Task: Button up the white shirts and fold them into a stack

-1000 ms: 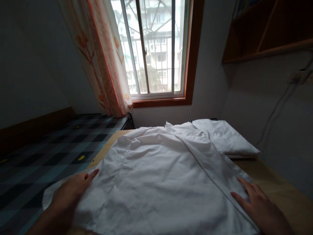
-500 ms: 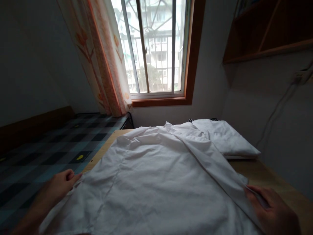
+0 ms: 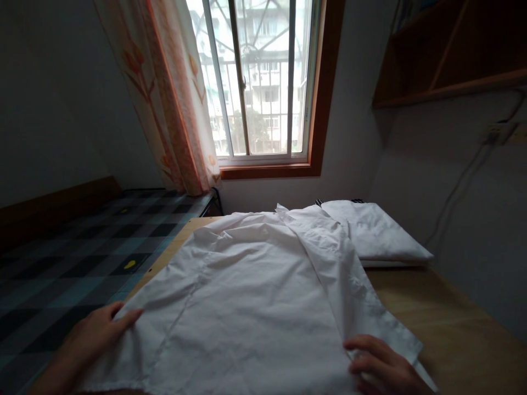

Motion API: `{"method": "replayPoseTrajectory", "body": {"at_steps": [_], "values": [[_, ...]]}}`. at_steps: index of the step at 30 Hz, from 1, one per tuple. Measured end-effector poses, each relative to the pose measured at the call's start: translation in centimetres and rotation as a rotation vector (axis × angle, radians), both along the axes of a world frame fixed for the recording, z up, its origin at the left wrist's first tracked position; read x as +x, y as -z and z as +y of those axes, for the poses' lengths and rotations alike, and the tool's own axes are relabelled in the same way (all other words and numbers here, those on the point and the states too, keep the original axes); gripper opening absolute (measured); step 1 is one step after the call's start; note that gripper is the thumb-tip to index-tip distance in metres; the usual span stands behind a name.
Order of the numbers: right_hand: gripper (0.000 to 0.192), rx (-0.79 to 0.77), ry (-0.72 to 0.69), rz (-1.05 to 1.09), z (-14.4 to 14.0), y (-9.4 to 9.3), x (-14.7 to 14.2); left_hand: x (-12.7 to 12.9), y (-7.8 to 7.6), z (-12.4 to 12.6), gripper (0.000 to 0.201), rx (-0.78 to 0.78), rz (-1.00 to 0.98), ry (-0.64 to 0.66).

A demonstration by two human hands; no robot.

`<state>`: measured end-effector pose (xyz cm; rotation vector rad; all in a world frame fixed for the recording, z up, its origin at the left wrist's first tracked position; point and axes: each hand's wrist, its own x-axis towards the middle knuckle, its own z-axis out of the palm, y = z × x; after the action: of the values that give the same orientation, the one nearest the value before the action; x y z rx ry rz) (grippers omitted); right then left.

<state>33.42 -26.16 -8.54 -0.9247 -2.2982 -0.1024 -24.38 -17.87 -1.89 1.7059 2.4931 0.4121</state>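
A white shirt (image 3: 247, 296) lies spread over a wooden table, its far end toward the window. My left hand (image 3: 96, 334) rests on the shirt's near left edge, thumb and forefinger apart over the cloth. On the other side, my right hand (image 3: 381, 362) has its fingers bent around the edge of the front panel, which is folded inward over the shirt. Some of the right fingers are cut off by the bottom of the view. Part of the shirt hangs loose to the right of that hand.
A folded white cloth item (image 3: 379, 233) lies at the table's back right. The wooden tabletop (image 3: 453, 312) shows on the right. A bed with a checked cover (image 3: 82, 269) adjoins on the left. Ahead are a window (image 3: 263, 88) and curtain (image 3: 168, 99); a shelf (image 3: 444, 60) hangs at right.
My right hand has moved left and inward, carrying the shirt's right edge and uncovering tabletop. My left hand has shifted slightly down, and its pinch has loosened.
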Motion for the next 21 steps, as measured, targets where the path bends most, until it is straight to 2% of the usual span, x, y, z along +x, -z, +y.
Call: {"method": "replayPoseTrajectory", "body": {"at_steps": [2,3,4,5,7,8,9,10,12,13,15,16,18,19,21], "values": [[0.019,-0.024,0.301,0.086,0.5,0.7,1.5,1.1,-1.8,0.4,0.034,-0.082,-0.028,-0.028],[0.028,-0.028,0.453,0.112,0.9,1.1,2.4,2.3,-3.1,0.4,0.033,-0.126,0.025,-0.062],[0.036,-0.035,0.579,0.122,1.4,1.7,3.3,4.0,-4.5,0.4,0.034,-0.142,0.125,-0.035],[0.044,-0.061,0.665,0.113,1.9,2.3,4.0,6.1,-5.9,0.3,0.033,-0.135,0.255,-0.043],[0.053,-0.159,0.722,0.058,2.7,3.3,4.8,11.3,-8.0,-0.2,0.026,0.094,0.611,0.043],[0.055,-0.211,0.718,0.029,3.0,3.7,4.9,14.1,-8.4,-0.6,0.025,0.205,0.745,0.115],[0.056,-0.253,0.710,0.004,3.2,4.0,4.8,17.0,-8.2,-1.1,0.025,0.267,0.807,0.215],[0.056,-0.284,0.701,-0.015,3.2,4.1,4.7,19.7,-7.6,-1.8,0.025,0.280,0.811,0.383],[0.054,-0.311,0.697,-0.022,3.1,4.2,4.3,24.1,-5.2,-3.3,0.021,0.158,0.727,0.788],[0.053,-0.318,0.699,-0.014,2.9,4.1,4.1,25.7,-3.8,-4.1,0.020,0.064,0.649,0.983],[0.050,-0.332,0.713,-0.001,2.6,3.8,4.0,27.4,-1.5,-5.5,0.015,-0.006,0.499,1.181],[0.049,-0.337,0.727,-0.002,2.5,3.6,4.0,27.5,-0.8,-5.9,0.012,0.012,0.418,1.244],[0.049,-0.335,0.757,-0.026,2.3,2.9,3.9,26.7,-0.3,-6.2,0.005,0.158,0.267,1.260],[0.049,-0.330,0.771,-0.046,2.4,2.4,3.9,25.9,-0.4,-6.1,0.008,0.263,0.210,1.213],[0.048,-0.316,0.808,-0.092,2.6,1.7,3.6,24.3,-0.8,-5.6,0.019,0.433,0.160,1.020]]}}
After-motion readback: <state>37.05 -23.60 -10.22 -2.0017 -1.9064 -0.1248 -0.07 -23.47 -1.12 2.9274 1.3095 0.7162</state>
